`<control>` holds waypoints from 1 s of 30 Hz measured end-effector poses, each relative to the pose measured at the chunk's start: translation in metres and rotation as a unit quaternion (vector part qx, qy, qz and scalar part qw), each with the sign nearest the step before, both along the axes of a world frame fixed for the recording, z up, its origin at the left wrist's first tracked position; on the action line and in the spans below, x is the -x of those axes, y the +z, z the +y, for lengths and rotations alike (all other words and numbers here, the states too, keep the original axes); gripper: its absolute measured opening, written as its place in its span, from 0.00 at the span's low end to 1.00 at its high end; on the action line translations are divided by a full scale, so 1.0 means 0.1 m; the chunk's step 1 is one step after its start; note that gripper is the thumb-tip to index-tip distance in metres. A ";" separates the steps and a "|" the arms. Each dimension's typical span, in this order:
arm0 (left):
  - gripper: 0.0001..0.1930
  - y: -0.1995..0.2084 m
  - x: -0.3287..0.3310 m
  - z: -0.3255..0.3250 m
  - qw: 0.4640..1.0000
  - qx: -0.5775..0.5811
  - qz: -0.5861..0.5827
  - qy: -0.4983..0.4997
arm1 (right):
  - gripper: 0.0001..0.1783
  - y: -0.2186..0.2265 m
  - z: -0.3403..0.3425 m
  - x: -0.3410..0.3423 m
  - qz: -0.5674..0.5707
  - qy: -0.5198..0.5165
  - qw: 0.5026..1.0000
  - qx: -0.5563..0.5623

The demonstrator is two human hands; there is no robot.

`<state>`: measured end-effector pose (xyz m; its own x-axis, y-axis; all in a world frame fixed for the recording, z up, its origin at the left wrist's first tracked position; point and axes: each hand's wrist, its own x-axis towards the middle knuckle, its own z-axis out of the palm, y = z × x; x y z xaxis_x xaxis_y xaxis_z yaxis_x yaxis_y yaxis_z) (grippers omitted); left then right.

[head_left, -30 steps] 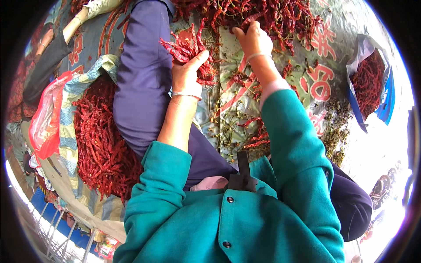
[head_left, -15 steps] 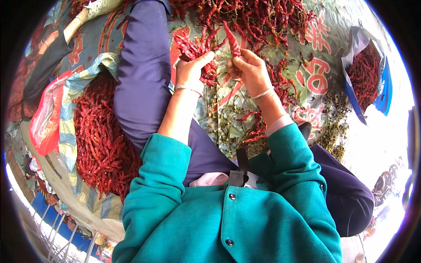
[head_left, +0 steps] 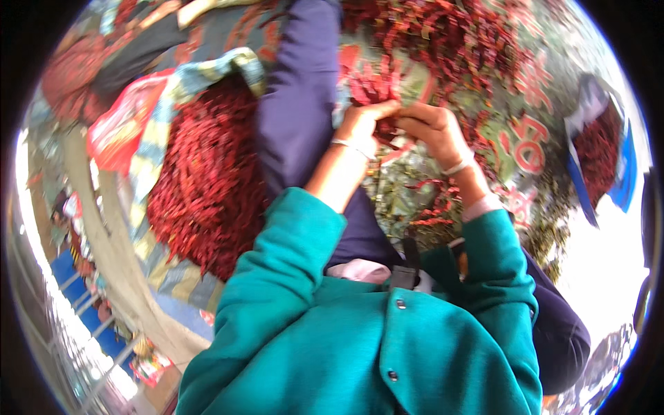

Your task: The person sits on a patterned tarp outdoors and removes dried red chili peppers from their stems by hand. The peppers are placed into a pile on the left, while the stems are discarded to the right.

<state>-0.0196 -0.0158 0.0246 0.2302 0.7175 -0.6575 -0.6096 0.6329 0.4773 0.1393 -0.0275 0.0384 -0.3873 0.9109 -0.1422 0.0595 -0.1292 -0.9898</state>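
My left hand point(head_left: 361, 126) is closed around a bunch of red dried chili peppers point(head_left: 374, 84), which fan out beyond its fingers. My right hand point(head_left: 437, 133) meets it at the thumb, its fingers pinched together. Whatever sits in that pinch is hidden and blurred. Below the hands, stems and loose chilies point(head_left: 434, 214) lie scattered on a printed sheet point(head_left: 508, 149). A large heap of red chilies point(head_left: 443, 34) spreads over the sheet beyond them.
A striped woven sack point(head_left: 158, 124) full of red chilies stands left of my outstretched leg point(head_left: 301, 97), beside a red plastic bag point(head_left: 128, 128). At the right is a blue and white bag point(head_left: 628, 166) of chilies. Another person's arm point(head_left: 200, 10) shows at the far left.
My right hand, which held one chili upright, has come against my left thumb; that chili no longer shows apart. The whole view has swung, shifting the scene rightward.
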 end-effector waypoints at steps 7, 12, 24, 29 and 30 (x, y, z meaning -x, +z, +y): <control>0.11 0.57 -0.08 -0.39 0.824 -0.386 0.411 0.059 | 0.04 0.11 -0.17 0.14 0.088 -0.094 0.988 0.090; 0.16 1.23 0.26 -0.58 0.623 -0.578 0.523 0.066 | 0.05 -0.20 -0.26 -0.01 -0.004 -0.184 0.981 0.067; 0.41 0.95 3.47 -2.12 0.167 0.047 0.954 -0.244 | 0.12 -0.67 -0.35 -0.53 -0.393 0.041 0.917 -0.062; 0.42 0.53 3.79 -1.73 0.181 0.169 0.934 -0.257 | 0.08 -0.83 -0.39 -0.78 -0.487 0.117 0.863 -0.059; 0.42 0.52 3.83 -1.61 0.177 0.199 0.929 -0.257 | 0.08 -0.84 -0.37 -0.80 -0.503 0.151 0.849 -0.056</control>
